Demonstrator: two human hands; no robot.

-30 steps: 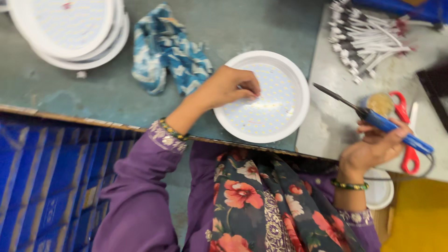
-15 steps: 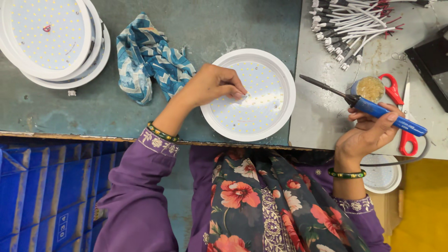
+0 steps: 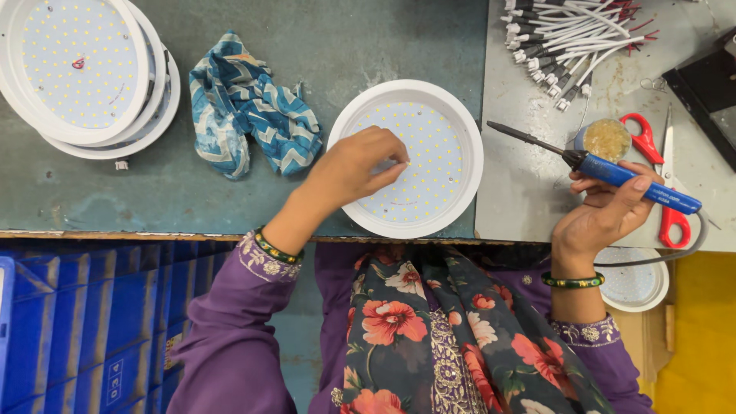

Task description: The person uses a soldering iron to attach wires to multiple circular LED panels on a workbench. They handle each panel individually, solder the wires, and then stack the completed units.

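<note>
Resting on the round white LED panel [image 3: 429, 165] at the near edge of the surface [image 3: 345, 46], your left hand [image 3: 354, 167] pinches its fingertips together on the dotted face, while your right hand [image 3: 606, 211] grips the blue-handled soldering iron [image 3: 613, 172] beside the red scissors [image 3: 663, 180].

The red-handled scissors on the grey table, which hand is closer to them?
Right. The right hand, holding the blue-handled soldering iron, sits just beside the red-handled scissors. The left hand rests on the round white LED panel, farther away.
</note>
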